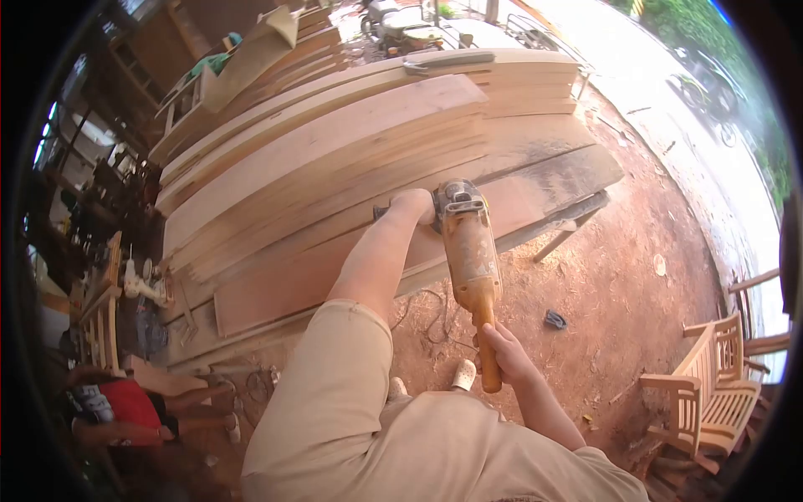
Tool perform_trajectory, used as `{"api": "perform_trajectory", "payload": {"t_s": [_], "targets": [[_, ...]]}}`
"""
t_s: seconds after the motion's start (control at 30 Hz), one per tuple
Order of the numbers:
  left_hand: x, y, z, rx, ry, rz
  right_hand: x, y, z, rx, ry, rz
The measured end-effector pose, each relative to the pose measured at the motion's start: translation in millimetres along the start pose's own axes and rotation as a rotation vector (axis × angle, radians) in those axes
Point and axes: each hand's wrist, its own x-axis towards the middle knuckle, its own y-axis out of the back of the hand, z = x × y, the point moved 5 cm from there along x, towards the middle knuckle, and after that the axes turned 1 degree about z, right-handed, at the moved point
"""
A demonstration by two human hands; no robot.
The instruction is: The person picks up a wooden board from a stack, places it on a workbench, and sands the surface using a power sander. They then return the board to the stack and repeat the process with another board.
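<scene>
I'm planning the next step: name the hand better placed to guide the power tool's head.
Probably the left hand: it grips beside the power tool's head, nearer the boards; the right hand holds the rear handle.

Passage: reddish earth floor [611, 343], right of centre. Obstacles: pale plank stack [335, 138], upper centre; slatted wooden bench [684, 383], lower right.

Woodworking workshop, open to the outdoors along one side. Long boards [318, 151] lie stacked on a desk [577, 180], its dark end dusty. Reddish dirt floor [602, 276], pale shavings scattered over it. Slatted wooden bench [719, 393] stands at right, wooden frame pieces [104, 322] at left. Power tool [473, 251] over the boards. Motorcycles [401, 25] parked beyond the stacks; bright paved strip [661, 92] and greenery [753, 50] past the floor's edge.
</scene>
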Motion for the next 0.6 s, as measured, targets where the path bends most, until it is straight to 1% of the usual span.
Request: {"api": "perform_trajectory", "payload": {"t_s": [0.03,0.07,0.13,0.17,0.2,0.23,0.3,0.33,0.4,0.47,0.5,0.57,0.6], "targets": [[-14,-13,-31,-0.03,0.01,0.005,0,-17,7,-0.03,-0.023,-0.027],[-23,-26,-63,-0.087,0.078,-0.014,1,-34,13,-0.078,-0.079,-0.08],[-32,-56,-118,-0.077,0.152,-0.011,2,-66,24,-0.049,-0.108,-0.101],[-53,-68,-142,-0.115,0.22,-0.008,3,-83,33,-0.093,-0.171,-0.137],[-76,-68,-164,-0.141,0.277,0.002,7,-100,36,-0.112,-0.169,-0.173],[-110,-98,-206,-0.215,0.33,-0.032,6,-125,49,-0.152,-0.188,-0.213],[-148,-108,-256,-0.278,0.372,0.02,11,-155,60,-0.19,-0.222,-0.265],[-168,-119,-276,-0.296,0.387,0.018,16,-168,69,-0.229,-0.237,-0.305],[-206,-131,-317,-0.334,0.488,0.093,27,-195,79,-0.283,-0.245,-0.35],[-233,-147,-355,-0.354,0.559,0.1,35,-227,87,-0.352,-0.254,-0.426],[-246,-152,-373,-0.36,0.597,0.109,40,-242,89,-0.362,-0.252,-0.427],[-272,-161,-401,-0.392,0.664,0.123,44,-272,99,-0.4,-0.302,-0.482],[-282,-163,-414,-0.384,0.672,0.124,49,-286,105,-0.428,-0.28,-0.5]]}}
